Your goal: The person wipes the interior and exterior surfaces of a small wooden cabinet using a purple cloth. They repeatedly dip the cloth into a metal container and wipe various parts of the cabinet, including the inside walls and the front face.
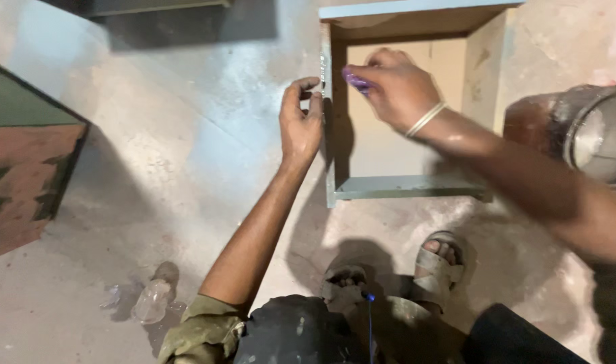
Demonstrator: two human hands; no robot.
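Here, left hand (301, 121) steadies drawer (406, 187); right hand (395, 87) holds purple tool (355, 81).

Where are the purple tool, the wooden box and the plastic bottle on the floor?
purple tool (356, 81), head view, handle tip beside right fingers.
wooden box (409, 187), head view, near front edge.
plastic bottle (151, 300), head view, clear body.

**Packaging in view: one bottle**

A clear plastic bottle (151, 300) lies on its side on the dusty concrete floor (153, 168), well left of the grey wooden box (409, 187). No labels, signs or screens show.
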